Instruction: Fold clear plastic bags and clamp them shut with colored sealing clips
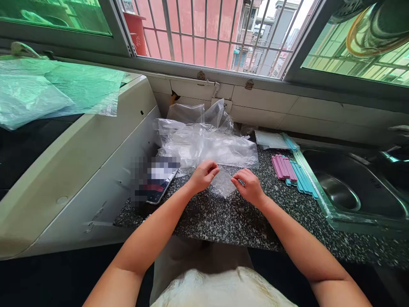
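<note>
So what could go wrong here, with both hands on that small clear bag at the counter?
1. The left hand and right hand pinch the small clear bag only at its edges; thin film might slip or tear.
2. The pile of clear plastic bags lies right behind it and could be dragged along.
3. The pink and blue sticks sit beside the sink; a nudge could tip them in.

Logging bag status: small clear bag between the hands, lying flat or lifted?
Flat: small clear bag lies on the countertop, both hands pinching its edges.

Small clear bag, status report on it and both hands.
Left hand and right hand pinch small clear bag above granite counter. Plastic bag pile directly behind.
</note>
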`<action>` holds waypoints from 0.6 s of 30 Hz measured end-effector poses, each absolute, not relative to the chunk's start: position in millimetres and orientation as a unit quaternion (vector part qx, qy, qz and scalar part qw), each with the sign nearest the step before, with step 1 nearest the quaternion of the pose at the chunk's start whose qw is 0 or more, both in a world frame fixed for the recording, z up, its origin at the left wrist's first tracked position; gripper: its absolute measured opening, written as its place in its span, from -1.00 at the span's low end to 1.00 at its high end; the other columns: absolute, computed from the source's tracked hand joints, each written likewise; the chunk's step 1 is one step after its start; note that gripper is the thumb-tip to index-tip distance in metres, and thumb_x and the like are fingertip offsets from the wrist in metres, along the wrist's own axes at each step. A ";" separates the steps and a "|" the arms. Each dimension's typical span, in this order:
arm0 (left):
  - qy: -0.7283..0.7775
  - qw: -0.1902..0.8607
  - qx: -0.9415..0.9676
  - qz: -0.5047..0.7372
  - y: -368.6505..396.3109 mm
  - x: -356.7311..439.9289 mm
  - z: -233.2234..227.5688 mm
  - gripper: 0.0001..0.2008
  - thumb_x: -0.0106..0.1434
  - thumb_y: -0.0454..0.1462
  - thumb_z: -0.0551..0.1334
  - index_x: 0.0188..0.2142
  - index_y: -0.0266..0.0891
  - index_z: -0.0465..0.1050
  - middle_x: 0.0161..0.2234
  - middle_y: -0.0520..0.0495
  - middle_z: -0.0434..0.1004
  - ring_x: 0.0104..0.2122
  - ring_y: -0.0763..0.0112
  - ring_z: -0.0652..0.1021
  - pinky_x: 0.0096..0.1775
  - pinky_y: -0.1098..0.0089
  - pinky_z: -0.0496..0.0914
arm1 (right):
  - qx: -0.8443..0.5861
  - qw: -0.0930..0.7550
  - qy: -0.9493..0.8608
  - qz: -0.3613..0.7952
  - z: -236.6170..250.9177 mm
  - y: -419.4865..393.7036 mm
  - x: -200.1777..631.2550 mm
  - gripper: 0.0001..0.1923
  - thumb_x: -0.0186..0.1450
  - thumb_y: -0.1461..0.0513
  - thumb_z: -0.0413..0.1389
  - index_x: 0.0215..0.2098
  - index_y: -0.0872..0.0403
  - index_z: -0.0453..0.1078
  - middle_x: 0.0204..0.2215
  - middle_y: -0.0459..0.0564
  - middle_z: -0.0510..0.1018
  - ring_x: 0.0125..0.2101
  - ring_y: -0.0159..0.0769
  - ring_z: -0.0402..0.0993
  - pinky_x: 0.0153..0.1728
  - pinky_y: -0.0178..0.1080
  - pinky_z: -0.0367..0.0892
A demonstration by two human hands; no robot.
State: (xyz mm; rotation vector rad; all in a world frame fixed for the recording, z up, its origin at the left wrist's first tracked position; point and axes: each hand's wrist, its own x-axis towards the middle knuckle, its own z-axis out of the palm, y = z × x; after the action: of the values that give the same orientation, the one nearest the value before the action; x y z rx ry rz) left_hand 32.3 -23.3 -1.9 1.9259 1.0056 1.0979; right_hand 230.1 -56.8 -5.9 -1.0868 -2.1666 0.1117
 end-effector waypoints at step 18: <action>0.404 0.357 0.704 0.462 -21.0 26.1 2.7 -0.84 0.14 -0.23 0.11 -0.52 -0.25 0.23 -0.57 0.06 0.21 -0.55 0.52 0.24 -0.47 0.46 0.20 | -0.428 0.375 -0.821 0.038 -2.8 -57.3 229.6 -0.75 0.29 0.17 -0.01 -0.54 0.04 0.26 -0.57 -0.05 0.42 -0.47 -0.30 0.29 -0.39 -0.23 0.22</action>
State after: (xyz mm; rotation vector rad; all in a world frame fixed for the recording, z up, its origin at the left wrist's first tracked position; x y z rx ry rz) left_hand 26.1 -21.0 2.7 1.8175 1.0436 1.1939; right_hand 229.6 -57.3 -2.8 -1.0966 -2.1024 0.0979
